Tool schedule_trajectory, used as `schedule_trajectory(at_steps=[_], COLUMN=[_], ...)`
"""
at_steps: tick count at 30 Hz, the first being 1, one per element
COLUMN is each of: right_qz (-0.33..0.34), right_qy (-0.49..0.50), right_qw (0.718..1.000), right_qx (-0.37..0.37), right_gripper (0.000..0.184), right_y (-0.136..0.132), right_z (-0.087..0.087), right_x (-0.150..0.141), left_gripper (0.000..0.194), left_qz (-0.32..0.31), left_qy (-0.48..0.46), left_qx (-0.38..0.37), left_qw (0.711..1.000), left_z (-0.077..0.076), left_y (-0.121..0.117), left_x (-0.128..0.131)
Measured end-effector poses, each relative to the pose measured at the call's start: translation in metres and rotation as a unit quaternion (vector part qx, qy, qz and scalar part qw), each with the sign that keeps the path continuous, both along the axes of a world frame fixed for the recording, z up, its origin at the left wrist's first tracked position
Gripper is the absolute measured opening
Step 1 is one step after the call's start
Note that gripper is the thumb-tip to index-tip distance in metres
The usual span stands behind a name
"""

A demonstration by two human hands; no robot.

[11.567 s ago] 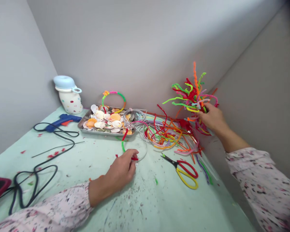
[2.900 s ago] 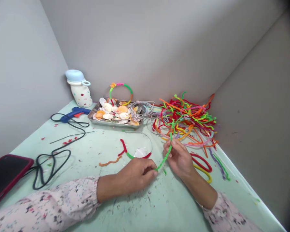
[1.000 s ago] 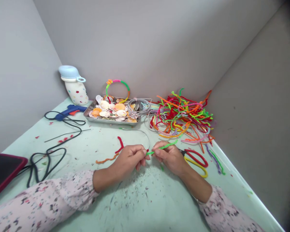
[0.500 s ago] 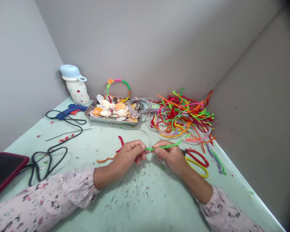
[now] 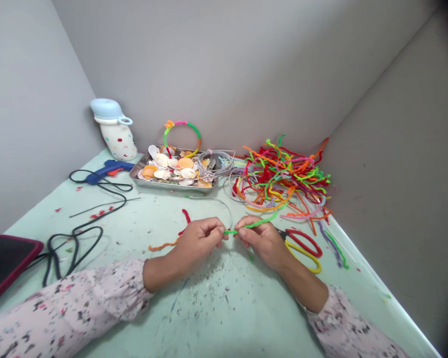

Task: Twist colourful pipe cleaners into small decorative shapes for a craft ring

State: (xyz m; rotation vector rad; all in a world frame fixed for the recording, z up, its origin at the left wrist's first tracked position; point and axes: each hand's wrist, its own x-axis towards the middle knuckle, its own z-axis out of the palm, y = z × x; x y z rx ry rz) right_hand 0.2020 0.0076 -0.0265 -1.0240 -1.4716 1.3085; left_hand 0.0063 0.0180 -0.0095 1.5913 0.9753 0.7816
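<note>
Between my hands runs a bright green pipe cleaner point(image 5: 262, 221), its free end slanting up past my right fingers. My left hand point(image 5: 203, 238) is closed, pinching its left end between thumb and fingers. The fingers of my right hand point(image 5: 259, 238) are also closed on it, a short way to the right. A thin curved wire point(image 5: 224, 205) arcs down to the gap between my hands; whether the green piece is wound on it is too small to tell. Red point(image 5: 186, 216) and orange point(image 5: 163, 246) pipe cleaner pieces show beside my left hand, partly hidden by it.
Scissors point(image 5: 304, 248) lie beside my right hand, near a heap of colourful pipe cleaners point(image 5: 283, 179). Behind are a metal tray point(image 5: 164, 186) of shells, a multicoloured ring point(image 5: 199, 134) and coiled wire point(image 5: 218, 161). Leftward are a glue gun point(image 5: 104, 171), bottle point(image 5: 117, 136), black cord point(image 5: 76, 231) and phone point(image 5: 13, 263).
The green pipe cleaner's free end has drawn in toward my right hand and looks shorter. Both hands keep their pinch at nearly the same spot. The view has shifted slightly.
</note>
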Motion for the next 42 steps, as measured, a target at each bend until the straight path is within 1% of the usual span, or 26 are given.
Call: schedule_trajectory(at_steps=[3, 6, 8, 10, 11, 13, 15, 18, 21, 25, 30, 33, 35, 38, 39, 41, 42], right_qz=[0.014, -0.001, -0.01, -0.015, -0.019, -0.035, -0.049, -0.049, -0.047, -0.046, -0.044, -0.061, -0.077, -0.088, -0.086, -0.088, -0.094], right_qy=[0.004, 0.014, 0.019, 0.018, 0.018, 0.026, 0.038, 0.04, 0.027, 0.003, -0.008, -0.028, -0.05, -0.095, -0.11, -0.135, -0.139], right_qw=[1.0, 0.999, 0.999, 0.999, 1.0, 0.999, 0.998, 0.998, 0.998, 0.999, 0.999, 0.997, 0.992, 0.972, 0.963, 0.949, 0.945], right_qx=[0.026, 0.043, 0.039, 0.025, 0.016, 0.001, -0.006, -0.014, -0.018, -0.022, -0.015, 0.028, 0.085, 0.196, 0.23, 0.272, 0.28], right_gripper=[0.016, 0.015, 0.016, 0.016, 0.016, 0.016, 0.018, 0.019, 0.019, 0.019, 0.019, 0.016, 0.013, 0.005, 0.005, 0.009, 0.009], right_y=[-0.001, -0.002, -0.001, 0.0, 0.001, 0.002, 0.003, 0.003, 0.003, 0.002, 0.001, -0.001, -0.003, -0.007, -0.008, -0.01, -0.01], right_z=[0.002, 0.002, 0.002, 0.0, -0.002, -0.004, -0.006, -0.007, -0.005, -0.002, 0.001, 0.004, 0.005, 0.005, 0.005, 0.004, 0.003], right_x=[-0.001, -0.003, -0.003, -0.003, -0.002, -0.001, 0.0, 0.0, -0.001, -0.002, -0.003, -0.005, -0.007, -0.01, -0.01, -0.011, -0.011], left_gripper=[0.017, 0.016, 0.017, 0.018, 0.017, 0.018, 0.018, 0.016, 0.016, 0.015, 0.01, 0.008, 0.009, 0.01, 0.011, 0.012, 0.011], left_qz=[0.035, 0.088, 0.107, 0.074, 0.045, -0.017, -0.054, -0.056, -0.055, -0.057, -0.022, 0.009, 0.025, 0.04, 0.043, 0.046, 0.043], left_qy=[0.002, -0.001, -0.012, -0.048, -0.064, -0.073, -0.065, -0.057, -0.054, -0.047, -0.024, -0.02, -0.021, -0.023, -0.023, -0.022, -0.021], left_qx=[-0.006, -0.016, -0.024, -0.039, -0.04, -0.037, -0.029, -0.027, -0.029, -0.014, 0.019, 0.028, 0.025, 0.011, 0.007, 0.004, 0.003], left_qw=[0.999, 0.996, 0.994, 0.995, 0.996, 0.996, 0.996, 0.996, 0.997, 0.997, 0.999, 0.999, 0.999, 0.999, 0.999, 0.999, 0.999], left_z=[0.001, 0.002, 0.001, 0.001, 0.0, 0.0, 0.0, 0.0, -0.002, -0.006, -0.002, 0.001, 0.001, 0.0, 0.0, 0.0, 0.0], left_y=[0.003, 0.01, 0.013, 0.014, 0.013, 0.009, 0.005, 0.003, 0.003, 0.004, 0.004, 0.004, 0.004, 0.005, 0.005, 0.006, 0.006], left_x=[0.0, -0.002, -0.004, -0.004, -0.004, -0.002, -0.001, -0.001, -0.002, -0.003, -0.002, -0.002, -0.002, -0.003, -0.003, -0.002, -0.002])
